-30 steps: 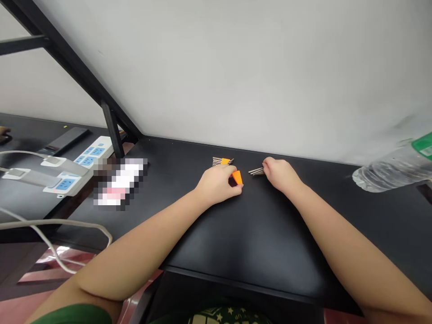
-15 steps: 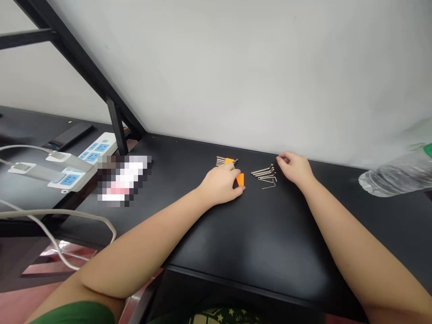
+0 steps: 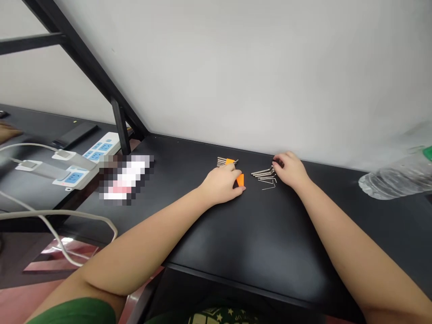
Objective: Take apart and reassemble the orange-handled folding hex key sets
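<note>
My left hand (image 3: 221,183) rests on the black table, its fingers curled over an orange hex key holder (image 3: 240,180). Silvery key ends (image 3: 221,160) stick out of the holder on the far left side; the palm hides much of it. To the right, several loose L-shaped hex keys (image 3: 262,173) lie side by side, running from thick ones at the back to thin ones in front. My right hand (image 3: 290,170) has its thumb and fingertips closed at the bent end of the rearmost thick key, which the fingers partly cover.
A white power strip (image 3: 77,176) with plugged-in chargers and cables (image 3: 84,214) lies at left. Beside it is a blurred-out patch (image 3: 126,177). A black frame (image 3: 119,123) rises behind. Another person's hand (image 3: 8,132) shows at the far left. A plastic bottle (image 3: 388,182) lies at right.
My right hand has moved left and slightly nearer, from beside the loose hex keys onto the bent end of one. My left hand stays on the holder. Another person's hand has appeared at far left.
</note>
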`<state>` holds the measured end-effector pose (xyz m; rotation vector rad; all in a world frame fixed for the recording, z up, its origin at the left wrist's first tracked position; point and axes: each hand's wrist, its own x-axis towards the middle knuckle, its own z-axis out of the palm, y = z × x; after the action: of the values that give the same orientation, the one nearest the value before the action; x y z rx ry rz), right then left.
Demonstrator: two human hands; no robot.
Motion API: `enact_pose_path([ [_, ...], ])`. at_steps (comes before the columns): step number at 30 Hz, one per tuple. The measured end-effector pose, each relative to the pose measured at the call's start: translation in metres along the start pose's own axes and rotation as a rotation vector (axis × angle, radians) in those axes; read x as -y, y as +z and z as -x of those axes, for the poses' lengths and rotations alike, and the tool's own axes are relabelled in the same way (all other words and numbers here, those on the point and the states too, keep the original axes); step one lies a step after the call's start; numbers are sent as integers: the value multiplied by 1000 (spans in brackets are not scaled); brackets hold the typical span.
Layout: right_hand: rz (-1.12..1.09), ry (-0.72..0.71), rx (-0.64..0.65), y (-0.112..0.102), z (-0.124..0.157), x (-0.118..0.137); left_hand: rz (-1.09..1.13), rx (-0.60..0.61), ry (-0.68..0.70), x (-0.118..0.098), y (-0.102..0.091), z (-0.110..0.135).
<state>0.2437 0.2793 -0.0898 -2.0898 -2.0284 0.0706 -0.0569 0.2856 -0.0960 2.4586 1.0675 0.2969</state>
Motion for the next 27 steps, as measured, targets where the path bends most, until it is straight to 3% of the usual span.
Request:
enact_pose_path([
  [10,-111,-8,-39,-10,1,9,11,-1,-5,-1,0,0],
  [14,-168,138,152,-31,2,20,53,14,-2,0,-2,0],
  [17,-187,145,297,-40,2,26,95,-2,-4,0,-2,0],
  [27,-284,203,305,-32,3,27,378,-78,-40,2,7,-3],
])
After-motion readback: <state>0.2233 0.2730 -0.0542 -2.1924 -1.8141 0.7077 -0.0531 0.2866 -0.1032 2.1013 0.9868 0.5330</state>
